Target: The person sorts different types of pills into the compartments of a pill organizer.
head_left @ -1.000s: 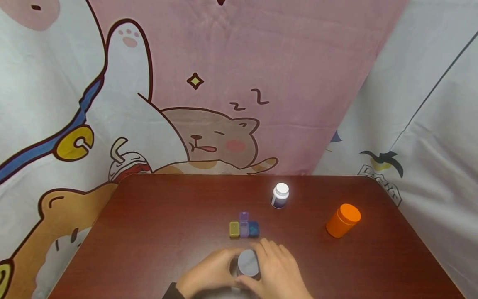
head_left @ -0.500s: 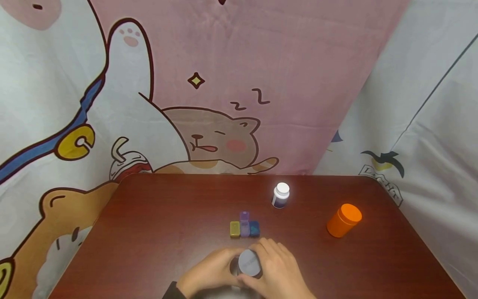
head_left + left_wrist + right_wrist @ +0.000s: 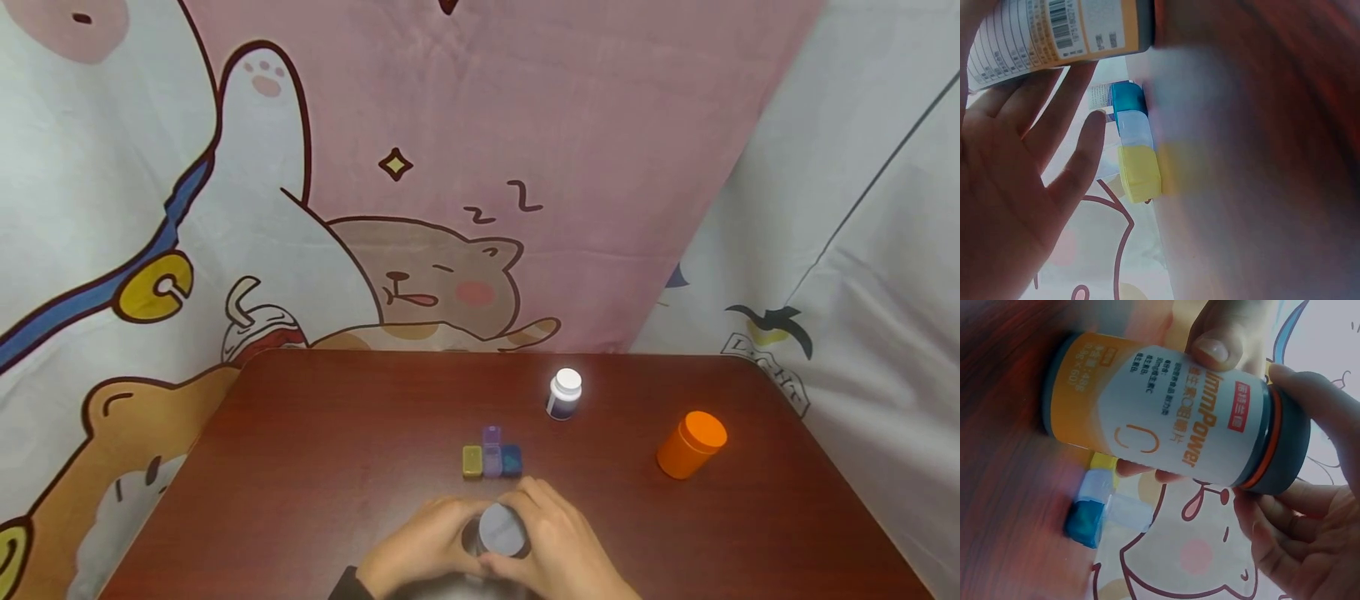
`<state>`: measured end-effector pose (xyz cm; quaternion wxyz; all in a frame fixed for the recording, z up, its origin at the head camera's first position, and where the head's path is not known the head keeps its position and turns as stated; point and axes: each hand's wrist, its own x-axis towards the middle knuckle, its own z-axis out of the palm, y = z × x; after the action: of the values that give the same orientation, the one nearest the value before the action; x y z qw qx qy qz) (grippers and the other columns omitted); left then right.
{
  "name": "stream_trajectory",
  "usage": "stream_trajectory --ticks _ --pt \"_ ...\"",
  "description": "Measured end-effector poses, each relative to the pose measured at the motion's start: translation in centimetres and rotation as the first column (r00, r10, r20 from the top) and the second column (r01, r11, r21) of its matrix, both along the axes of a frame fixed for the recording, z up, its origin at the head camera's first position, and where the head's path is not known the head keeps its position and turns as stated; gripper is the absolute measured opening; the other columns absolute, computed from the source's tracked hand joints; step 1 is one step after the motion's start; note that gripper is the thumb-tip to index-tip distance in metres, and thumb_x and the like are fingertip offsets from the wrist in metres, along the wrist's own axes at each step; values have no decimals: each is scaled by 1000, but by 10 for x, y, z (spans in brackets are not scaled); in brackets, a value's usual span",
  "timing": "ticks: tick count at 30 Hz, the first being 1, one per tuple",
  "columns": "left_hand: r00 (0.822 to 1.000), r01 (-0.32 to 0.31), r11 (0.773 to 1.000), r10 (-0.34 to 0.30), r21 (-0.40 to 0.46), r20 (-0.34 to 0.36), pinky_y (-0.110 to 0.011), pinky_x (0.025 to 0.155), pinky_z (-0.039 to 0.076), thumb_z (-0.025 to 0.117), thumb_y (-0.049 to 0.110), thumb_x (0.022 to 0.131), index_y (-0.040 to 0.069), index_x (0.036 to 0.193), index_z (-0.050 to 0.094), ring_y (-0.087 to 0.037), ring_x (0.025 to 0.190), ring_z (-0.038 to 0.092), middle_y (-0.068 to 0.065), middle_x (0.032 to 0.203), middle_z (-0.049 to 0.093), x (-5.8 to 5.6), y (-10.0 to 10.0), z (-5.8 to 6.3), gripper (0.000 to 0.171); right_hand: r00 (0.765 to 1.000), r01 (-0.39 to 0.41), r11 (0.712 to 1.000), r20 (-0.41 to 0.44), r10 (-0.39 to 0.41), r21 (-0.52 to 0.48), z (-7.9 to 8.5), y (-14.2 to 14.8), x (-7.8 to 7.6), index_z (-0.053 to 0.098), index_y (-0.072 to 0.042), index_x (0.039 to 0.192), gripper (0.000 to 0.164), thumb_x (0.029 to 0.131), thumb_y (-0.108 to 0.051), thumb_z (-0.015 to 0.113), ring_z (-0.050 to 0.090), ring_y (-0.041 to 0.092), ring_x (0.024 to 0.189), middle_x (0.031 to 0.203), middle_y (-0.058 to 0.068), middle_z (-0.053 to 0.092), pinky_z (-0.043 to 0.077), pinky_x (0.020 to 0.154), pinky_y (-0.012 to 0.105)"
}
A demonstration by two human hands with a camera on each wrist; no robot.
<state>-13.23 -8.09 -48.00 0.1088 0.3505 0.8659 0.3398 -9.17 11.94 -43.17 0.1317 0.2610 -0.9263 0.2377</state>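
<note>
Head view shows two hands close together at the near side of a dark reddish-brown wooden table (image 3: 337, 433), with a white-and-orange labelled cylindrical bottle (image 3: 1160, 412) between them, its round dark grey cap (image 3: 502, 531) facing up. The left hand (image 3: 427, 537) grips the bottle's body, its thumb lying across the printed label and fingertips showing at the opposite edge in the right wrist view. The right hand (image 3: 558, 533) pinches the cap between thumb and fingers, just above a thin orange ring. Whether the bottle's base touches the table, I cannot tell.

Just beyond the hands sits a small translucent pill box (image 3: 492, 461) with yellow, purple and blue compartments in a row. The purple middle compartment has its lid (image 3: 492, 435) swung open, while the yellow and blue ones are covered. Farther back stands a small white bottle with a dark lower label (image 3: 565, 394), and well to the right is a bright orange cylindrical container (image 3: 692, 444). Behind the table hangs a pink-and-white cloth printed with cartoon animals (image 3: 600, 125). A dark sleeve (image 3: 350, 586) shows at the left wrist
</note>
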Motion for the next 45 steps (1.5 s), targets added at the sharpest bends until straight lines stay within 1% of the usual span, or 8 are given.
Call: stream_trajectory --ticks 5,10,17,22,28,31,38,45 --pt "1000 -14 1000 14 -11 16 -31 86 47 79 52 74 33 122 65 7 96 57 24 110 68 1 0 2 54 999 -37 999 -7 37 -20 -2 2 -2 66 -22 99 46 72 -56 79 49 0 83 95 -14 54 48 70 21" --pt "1000 -21 1000 20 -21 -20 -26 81 46 79 52 73 31 120 66 8 90 57 23 105 68 1 0 2 53 998 -62 998 2 62 -30 -3 3 -4 67 -22 100 45 73 -55 79 48 -1 82 95 -15 53 48 70 21" --pt "999 -28 999 27 -31 -39 -25 78 44 78 53 73 30 119 67 8 89 57 23 104 69 1 1 2 52 995 -97 995 -35 96 -37 -4 5 -5 65 -24 99 44 71 -55 81 45 -4 82 91 -18 48 45 70 18" --pt "999 -15 1000 14 -23 -39 -22 77 44 79 51 74 31 116 67 9 87 56 23 102 69 1 1 2 48 989 -146 988 17 147 -56 -3 9 -8 65 -25 103 44 74 -55 79 47 -4 87 95 -20 50 47 74 18" --pt "1000 -10 1000 10 -10 21 -21 75 41 78 53 76 32 118 66 10 84 54 26 100 67 0 1 2 49 961 -229 972 149 234 -53 -2 16 -11 64 -25 117 47 80 -52 74 49 -1 97 104 -19 51 50 80 19" --pt "1000 -11 1000 11 -2 20 -20 75 42 78 53 76 32 119 65 10 84 55 25 100 67 0 1 2 50 947 -257 964 183 265 -66 -2 19 -14 63 -27 121 48 81 -50 75 48 -1 99 107 -19 50 50 82 18" --pt "1000 7 999 -7 33 7 -19 75 47 77 53 77 29 122 63 9 87 57 24 100 67 1 0 -1 53 916 -364 918 117 384 -157 -9 24 -21 59 -29 131 57 79 -35 81 51 -1 106 115 -20 55 49 88 19" --pt "999 21 999 -20 49 -26 -15 69 46 80 48 76 27 118 64 9 80 55 23 93 65 0 1 -1 49 888 -413 890 131 441 -191 -9 30 -26 60 -25 133 55 82 -37 77 56 6 112 124 -13 61 51 94 27"
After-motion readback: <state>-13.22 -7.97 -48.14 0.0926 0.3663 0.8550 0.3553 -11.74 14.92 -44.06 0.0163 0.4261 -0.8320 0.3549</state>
